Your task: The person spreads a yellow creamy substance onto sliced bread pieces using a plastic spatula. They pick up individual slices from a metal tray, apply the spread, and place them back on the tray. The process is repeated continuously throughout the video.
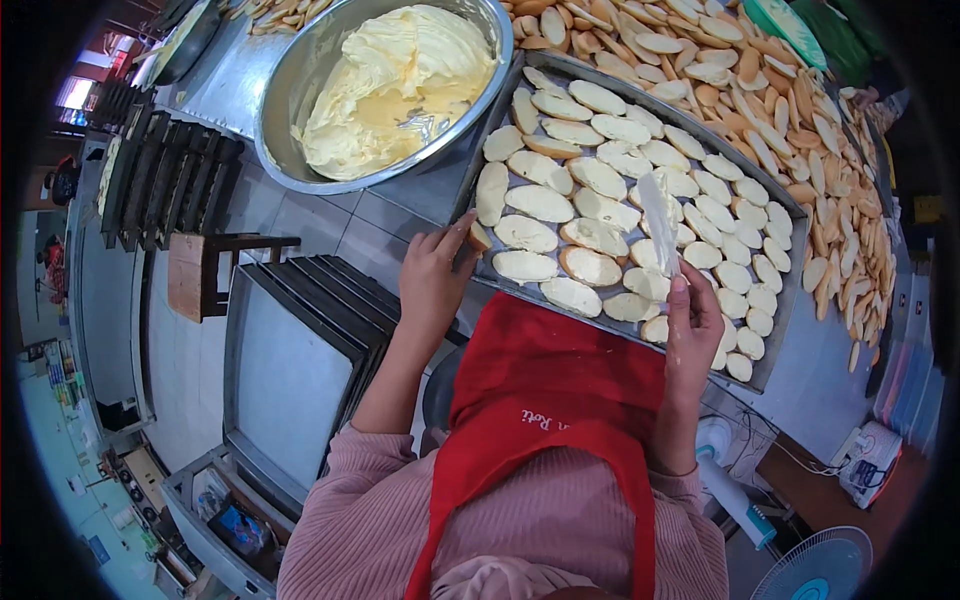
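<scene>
My left hand holds a small bread slice at the left rim of a metal baking tray. In my right hand is a pale, flat spreader, smeared with cream and held over the tray. Rows of oval bread slices coated with pale cream cover most of the tray. Beyond my left hand stands a large steel bowl with a mass of pale yellow cream in it. My right hand hides some of the slices near the tray's front edge.
A big heap of uncoated bread slices lies behind and right of the tray. Stacked baking trays and a wooden stool stand at the left. A fan is at the lower right. Part of another person shows at the upper right.
</scene>
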`<action>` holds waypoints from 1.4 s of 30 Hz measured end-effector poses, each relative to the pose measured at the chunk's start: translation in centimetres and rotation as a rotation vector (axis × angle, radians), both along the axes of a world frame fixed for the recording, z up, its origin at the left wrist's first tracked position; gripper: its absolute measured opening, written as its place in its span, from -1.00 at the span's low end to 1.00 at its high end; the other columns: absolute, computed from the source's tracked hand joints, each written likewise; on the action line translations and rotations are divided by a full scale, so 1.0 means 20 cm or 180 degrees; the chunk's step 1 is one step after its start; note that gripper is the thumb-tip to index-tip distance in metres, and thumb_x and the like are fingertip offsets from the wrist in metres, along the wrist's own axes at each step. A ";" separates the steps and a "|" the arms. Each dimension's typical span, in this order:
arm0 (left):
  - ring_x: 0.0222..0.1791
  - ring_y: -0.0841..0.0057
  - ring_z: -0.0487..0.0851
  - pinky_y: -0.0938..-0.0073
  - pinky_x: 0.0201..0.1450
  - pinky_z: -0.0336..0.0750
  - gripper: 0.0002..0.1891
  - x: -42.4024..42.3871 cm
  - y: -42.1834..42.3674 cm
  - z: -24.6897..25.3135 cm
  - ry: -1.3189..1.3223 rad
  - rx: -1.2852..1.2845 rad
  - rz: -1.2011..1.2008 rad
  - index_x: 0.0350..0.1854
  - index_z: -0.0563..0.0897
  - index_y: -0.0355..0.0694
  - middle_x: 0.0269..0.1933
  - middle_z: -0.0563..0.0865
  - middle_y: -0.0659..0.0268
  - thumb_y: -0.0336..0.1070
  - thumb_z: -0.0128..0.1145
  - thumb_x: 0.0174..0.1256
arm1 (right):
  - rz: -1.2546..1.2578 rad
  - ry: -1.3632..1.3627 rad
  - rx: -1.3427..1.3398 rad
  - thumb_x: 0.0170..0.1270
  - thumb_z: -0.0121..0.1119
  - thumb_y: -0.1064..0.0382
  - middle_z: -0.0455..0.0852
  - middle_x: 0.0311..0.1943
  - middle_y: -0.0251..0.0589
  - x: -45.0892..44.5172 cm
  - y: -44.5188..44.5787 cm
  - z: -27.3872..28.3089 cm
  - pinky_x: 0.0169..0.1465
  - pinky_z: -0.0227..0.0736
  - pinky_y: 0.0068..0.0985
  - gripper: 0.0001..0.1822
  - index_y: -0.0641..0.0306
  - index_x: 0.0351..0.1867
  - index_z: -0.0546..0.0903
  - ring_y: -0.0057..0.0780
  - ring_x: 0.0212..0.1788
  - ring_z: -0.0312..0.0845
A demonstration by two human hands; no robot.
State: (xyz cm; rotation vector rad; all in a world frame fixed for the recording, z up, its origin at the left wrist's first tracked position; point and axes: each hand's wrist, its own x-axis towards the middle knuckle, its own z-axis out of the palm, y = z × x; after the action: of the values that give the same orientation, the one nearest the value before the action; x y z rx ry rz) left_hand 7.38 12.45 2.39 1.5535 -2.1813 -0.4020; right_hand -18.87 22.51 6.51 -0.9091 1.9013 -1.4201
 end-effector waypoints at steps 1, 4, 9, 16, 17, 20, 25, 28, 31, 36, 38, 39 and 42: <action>-0.22 0.28 0.56 0.34 -0.12 0.49 -0.49 -0.01 0.00 0.01 -0.0103 -0.0035 -0.0037 0.11 0.57 -0.13 -0.19 0.66 0.25 -0.43 0.26 -0.02 | -0.0020 0.0001 -0.0007 0.37 0.11 0.23 0.63 -0.30 -0.42 -0.01 0.01 -0.01 -0.30 0.25 -0.79 -0.71 0.35 0.01 0.59 -0.82 -0.36 0.38; -0.20 0.28 0.57 0.34 -0.12 0.49 -0.54 0.00 0.03 0.05 -0.0392 -0.0216 -0.0128 0.11 0.57 -0.20 -0.15 0.66 0.23 -0.44 0.19 0.06 | -0.0147 -0.0020 -0.0042 0.37 0.12 0.22 0.61 -0.33 -0.44 -0.03 0.03 0.00 -0.33 0.23 -0.80 -0.71 0.34 0.02 0.59 -0.82 -0.39 0.35; -0.13 0.25 0.58 0.31 -0.04 0.49 -0.53 0.06 0.05 0.07 -0.0636 0.0098 -0.0298 0.10 0.58 -0.27 -0.12 0.65 0.17 -0.36 0.26 0.06 | -0.0293 0.0043 0.0058 0.37 0.13 0.20 0.54 -0.43 -0.48 -0.08 0.08 -0.01 -0.38 0.18 -0.79 -0.70 0.32 0.02 0.60 -0.81 -0.46 0.27; -0.03 0.24 0.52 0.29 0.01 0.45 -0.46 0.03 0.05 0.12 -0.0392 0.0177 -0.0053 0.08 0.59 -0.20 0.01 0.56 0.19 -0.28 0.38 -0.05 | -0.0410 -0.0058 -0.0026 0.37 0.13 0.17 0.53 -0.44 -0.49 -0.08 0.10 -0.01 -0.39 0.15 -0.79 -0.69 0.31 0.02 0.61 -0.82 -0.46 0.25; -0.02 0.23 0.52 0.28 0.02 0.44 -0.45 0.03 0.04 0.12 -0.0392 0.0199 -0.0032 0.09 0.58 -0.19 0.01 0.55 0.19 -0.28 0.38 -0.07 | -0.0408 -0.0055 -0.0002 0.37 0.13 0.17 0.53 -0.44 -0.49 -0.08 0.10 0.00 -0.39 0.15 -0.79 -0.69 0.31 0.02 0.61 -0.82 -0.46 0.25; 0.00 0.20 0.50 0.26 0.06 0.41 -0.41 0.02 0.00 0.11 -0.0413 0.0266 0.0068 0.10 0.56 -0.17 0.02 0.54 0.18 -0.28 0.41 -0.11 | -0.0468 -0.0086 -0.0040 0.37 0.13 0.17 0.52 -0.44 -0.49 -0.10 0.11 -0.01 -0.39 0.14 -0.79 -0.69 0.30 0.02 0.61 -0.81 -0.46 0.24; 0.04 0.13 0.49 0.24 0.10 0.40 -0.34 -0.04 -0.05 0.12 -0.0577 0.0230 0.0083 0.12 0.53 -0.16 0.03 0.52 0.11 -0.32 0.43 -0.18 | -0.0568 -0.0051 -0.0044 0.37 0.12 0.18 0.49 -0.46 -0.50 -0.17 0.16 -0.02 -0.40 0.13 -0.78 -0.68 0.33 0.03 0.59 -0.80 -0.45 0.23; 0.07 0.11 0.48 0.21 0.12 0.39 -0.31 -0.03 -0.07 0.07 -0.0619 0.0276 0.0109 0.15 0.51 -0.12 0.03 0.52 0.09 -0.35 0.44 -0.21 | -0.0755 -0.0098 -0.0128 0.37 0.13 0.17 0.46 -0.48 -0.52 -0.25 0.19 0.02 -0.40 0.13 -0.78 -0.67 0.35 0.04 0.59 -0.80 -0.45 0.22; 0.03 0.11 0.49 0.22 0.10 0.40 -0.29 -0.04 -0.08 0.10 -0.0582 0.0231 0.0094 0.18 0.48 -0.13 0.03 0.51 0.09 -0.33 0.43 -0.17 | -0.1055 -0.0065 -0.0272 0.36 0.13 0.17 0.43 -0.51 -0.53 -0.33 0.24 0.04 -0.43 0.09 -0.79 -0.67 0.33 0.04 0.59 -0.81 -0.47 0.20; -0.09 0.21 0.52 0.29 -0.03 0.45 -0.35 0.00 -0.06 0.10 -0.0039 0.0117 0.0492 0.22 0.44 -0.15 0.03 0.50 0.10 -0.25 0.38 0.02 | -0.1670 -0.0117 -0.0223 0.35 0.15 0.15 0.41 -0.55 -0.55 -0.47 0.35 0.07 -0.49 -0.01 -0.81 -0.67 0.32 0.03 0.59 -0.85 -0.53 0.15; -0.12 0.27 0.52 0.35 -0.10 0.47 -0.41 0.02 -0.05 0.08 0.0064 0.0068 0.0652 0.22 0.44 -0.13 0.02 0.50 0.13 -0.26 0.34 0.09 | -0.1687 -0.0167 -0.0152 0.34 0.17 0.13 0.43 -0.55 -0.54 -0.50 0.40 0.07 -0.50 -0.04 -0.80 -0.66 0.31 0.02 0.60 -0.84 -0.54 0.15; -0.13 0.29 0.52 0.34 -0.09 0.46 -0.43 0.03 -0.05 0.05 0.0102 -0.0066 0.0647 0.18 0.48 -0.12 0.01 0.52 0.16 -0.28 0.35 0.07 | -0.1664 -0.0135 -0.0021 0.34 0.16 0.13 0.43 -0.54 -0.54 -0.49 0.42 0.06 -0.50 -0.04 -0.80 -0.66 0.30 0.02 0.60 -0.84 -0.53 0.16; -0.10 0.33 0.51 0.31 -0.03 0.41 -0.52 -0.02 -0.04 0.00 0.0125 -0.0409 0.0256 0.06 0.59 -0.11 -0.02 0.55 0.22 -0.31 0.38 0.00 | -0.1547 -0.0063 0.0290 0.34 0.16 0.12 0.44 -0.53 -0.51 -0.48 0.47 0.00 -0.48 0.00 -0.78 -0.66 0.30 0.02 0.60 -0.81 -0.51 0.19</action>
State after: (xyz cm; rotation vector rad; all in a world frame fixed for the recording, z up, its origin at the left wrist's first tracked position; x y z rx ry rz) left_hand 7.03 11.75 2.37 1.5441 -2.0646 -0.2595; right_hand -28.40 31.81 6.46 -0.3978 2.2495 -1.5812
